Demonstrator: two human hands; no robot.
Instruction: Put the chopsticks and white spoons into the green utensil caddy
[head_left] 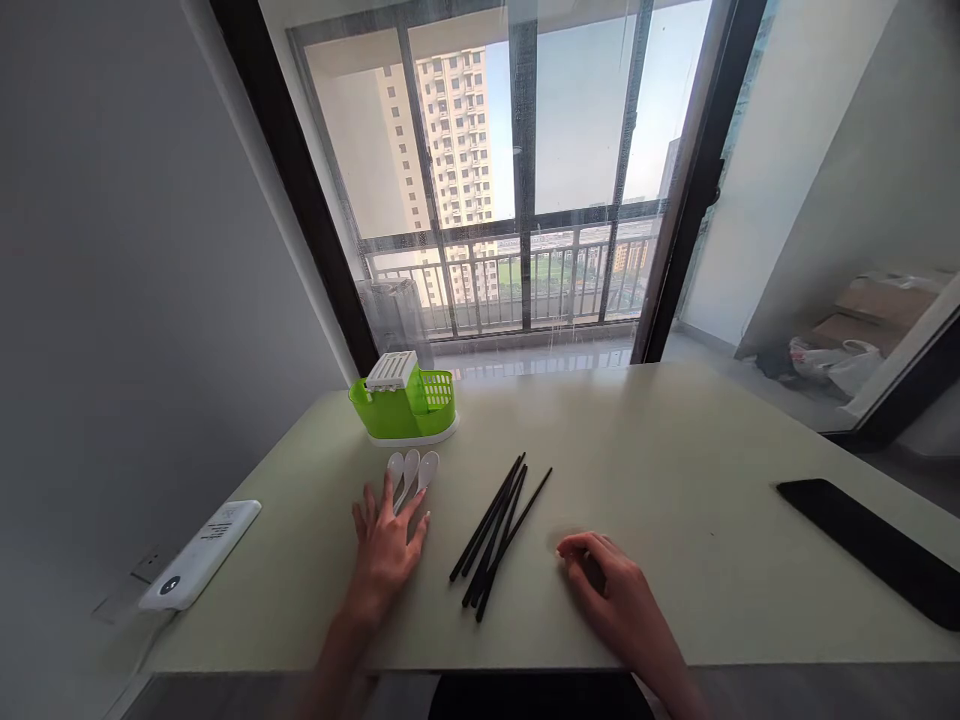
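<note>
Left of centre, the left hand (387,545) lay spread over the spoons (412,464), perhaps to keep them together, while the right hand (606,582), loosely closed and seemingly empty, rested near the chopsticks (496,535) at lower centre.

Single cam, head-mtd.; view fwd. & down from above near edge of pale-green, smooth, flat worktop (637,460). Close range: bare left hand (386,548) & bare right hand (611,588), lower ctr., entering from btm. Most of worktop within FOV. Far bkgd., upper ctr.: dark-framed, rectangular glass window (526,160), faced approx. square-on.
</note>
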